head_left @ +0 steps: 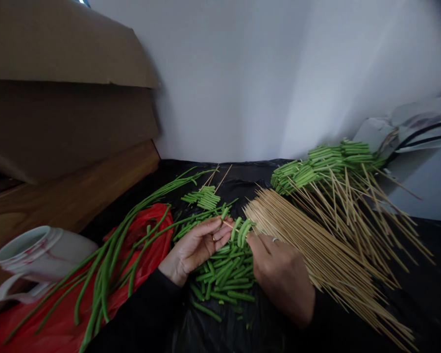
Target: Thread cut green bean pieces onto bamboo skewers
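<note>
My right hand (282, 274) is closed around a bamboo skewer that carries several short green bean pieces (244, 232) threaded crosswise. Its tip points left, toward my left hand (202, 241). Between the thumb and fingers of that hand is a single cut bean piece (224, 213), close to the skewer's tip; whether the tip has entered it I cannot tell. Below both hands lies a loose pile of cut green beans (228, 279). Part of the skewer is hidden by my right fingers.
Bare bamboo skewers (308, 235) lie right, with filled bean skewers (327, 162) stacked behind. More filled skewers (204, 197) lie ahead. Long uncut beans (106, 264) rest on a red plastic bag (147, 228). A white mug (55, 250) and cardboard box (69, 88) stand left.
</note>
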Tool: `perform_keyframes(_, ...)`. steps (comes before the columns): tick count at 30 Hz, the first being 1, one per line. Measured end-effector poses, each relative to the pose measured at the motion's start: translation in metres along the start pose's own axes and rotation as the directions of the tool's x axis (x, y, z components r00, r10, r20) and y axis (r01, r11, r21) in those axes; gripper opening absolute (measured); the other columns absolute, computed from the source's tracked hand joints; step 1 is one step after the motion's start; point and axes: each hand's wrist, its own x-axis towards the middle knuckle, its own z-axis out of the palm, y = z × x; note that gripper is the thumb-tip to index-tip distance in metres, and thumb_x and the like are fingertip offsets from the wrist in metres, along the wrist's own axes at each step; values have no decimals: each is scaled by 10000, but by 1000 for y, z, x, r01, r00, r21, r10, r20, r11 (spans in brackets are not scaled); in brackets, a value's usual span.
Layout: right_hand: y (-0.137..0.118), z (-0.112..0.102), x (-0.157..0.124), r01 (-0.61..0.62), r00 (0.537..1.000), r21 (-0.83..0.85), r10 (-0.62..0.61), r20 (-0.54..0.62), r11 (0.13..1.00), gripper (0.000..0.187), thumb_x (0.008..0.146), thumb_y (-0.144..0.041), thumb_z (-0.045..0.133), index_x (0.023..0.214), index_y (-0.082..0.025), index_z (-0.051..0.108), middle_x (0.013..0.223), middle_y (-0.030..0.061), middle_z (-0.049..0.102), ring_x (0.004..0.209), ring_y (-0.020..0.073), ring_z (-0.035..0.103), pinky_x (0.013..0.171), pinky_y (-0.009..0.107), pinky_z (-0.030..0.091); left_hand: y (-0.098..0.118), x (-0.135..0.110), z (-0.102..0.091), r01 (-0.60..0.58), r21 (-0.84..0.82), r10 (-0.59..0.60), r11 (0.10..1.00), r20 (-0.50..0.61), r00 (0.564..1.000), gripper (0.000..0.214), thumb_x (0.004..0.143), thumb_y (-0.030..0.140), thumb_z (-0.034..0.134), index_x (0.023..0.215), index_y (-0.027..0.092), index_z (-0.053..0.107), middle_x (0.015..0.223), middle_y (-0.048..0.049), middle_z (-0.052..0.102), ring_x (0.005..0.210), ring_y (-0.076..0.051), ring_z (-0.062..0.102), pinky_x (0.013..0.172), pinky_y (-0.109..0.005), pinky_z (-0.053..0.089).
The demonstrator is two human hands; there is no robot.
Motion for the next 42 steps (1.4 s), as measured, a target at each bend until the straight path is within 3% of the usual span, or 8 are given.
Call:
perform_keyframes(5,0,3,-2,-58,997,100,53,52,993,274,838,-26,387,926,-160,609,662,16,549,567,153,464,557,316,235,-1,1,-1,8,6,-8,1000,-10,1000,122,851,73,572,913,101,673,958,-92,718,846,-145,685,833,-263,545)
perform_keyframes(13,-1,6,-2,-51,998,59,49,42,997,261,839,-35,397,965,-157,590,670,14,557,561,146,459,554,305,234,0,0,0,2,37,1,999,-66,998,124,853,76,574,915,101,679,998,-95,710,859,-142,677,809,-254,548)
perform_keyframes(19,-3,8,2,-44,999,54,43,27,998,199,860,-57,416,862,-167,582,666,12,564,553,127,461,549,293,251,-5,-4,13,2,74,3,997,-61,998,74,791,60,652,842,101,686,802,-54,695,702,-113,658,771,-238,542)
perform_keyframes(27,10,7,3,-13,1000,11,13,15,1000,238,901,-86,405,1004,-141,613,689,17,579,572,128,475,549,286,263,2,-5,13,-89,230,107,969,-68,992,130,764,135,718,893,117,719,877,-73,727,793,-137,670,864,-282,517)
perform_keyframes(30,23,5,2,-49,999,-22,48,-16,999,203,903,-114,440,977,-158,624,687,11,575,588,130,483,554,287,258,19,-8,5,-240,400,300,884,-93,949,316,750,274,745,1035,141,715,990,-112,733,943,-195,665,883,-302,493)
perform_keyframes(34,34,2,3,-58,998,-122,53,-44,991,183,896,-127,459,918,-173,635,648,1,547,569,129,462,548,297,234,40,-10,-7,-303,727,542,616,-113,833,255,700,336,770,868,144,761,921,-102,749,888,-207,659,816,-278,467)
perform_keyframes(38,36,1,6,-55,997,-152,45,-68,987,204,907,-164,462,768,-183,610,607,-5,520,537,121,433,541,305,214,47,-9,-17,-233,912,614,338,-26,789,185,690,311,759,801,164,772,880,-82,754,871,-237,644,849,-313,438)
perform_keyframes(42,37,0,7,-46,997,-157,37,-61,987,217,917,-190,463,750,-190,601,596,-12,513,525,116,420,536,305,203,44,-7,-19,-224,949,603,222,47,796,125,705,266,730,794,192,778,871,-71,743,863,-249,628,866,-334,421)
